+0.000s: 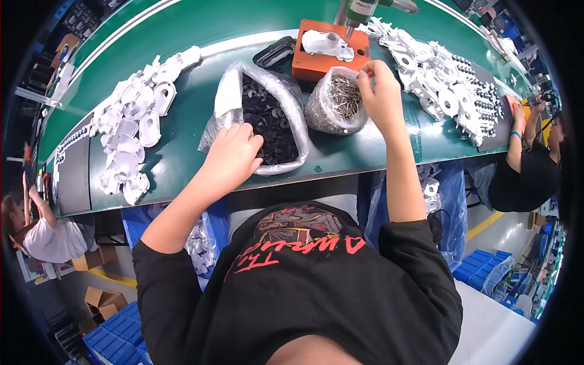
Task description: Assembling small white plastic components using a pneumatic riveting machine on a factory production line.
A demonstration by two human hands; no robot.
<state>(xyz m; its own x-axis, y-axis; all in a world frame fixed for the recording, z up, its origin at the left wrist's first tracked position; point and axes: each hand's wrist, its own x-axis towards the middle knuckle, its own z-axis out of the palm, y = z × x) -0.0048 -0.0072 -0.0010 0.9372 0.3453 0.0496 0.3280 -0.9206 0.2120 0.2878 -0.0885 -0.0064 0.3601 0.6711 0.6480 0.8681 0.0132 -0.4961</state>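
My left hand (234, 152) is at the near left rim of a clear plastic bag (295, 115) full of small black plastic parts (267, 118). Its fingers are curled closed, and what they hold, if anything, is hidden. At the right rim of a smaller bag of metal screws (345, 97), my right hand (382, 88) has thumb and fingers pinched together; anything between them is too small to make out. Beyond the bags, a white plastic housing (328, 44) lies on an orange fixture block (310, 64), under the tip of a green powered screwdriver (359, 12).
White housings are heaped on the left (131, 128) and right (435, 79) of the green bench (340, 155). A black tray (275, 53) sits behind the bags. Small dark parts stand in rows on a dark mat (493, 97). Co-workers (529, 158) are at both sides.
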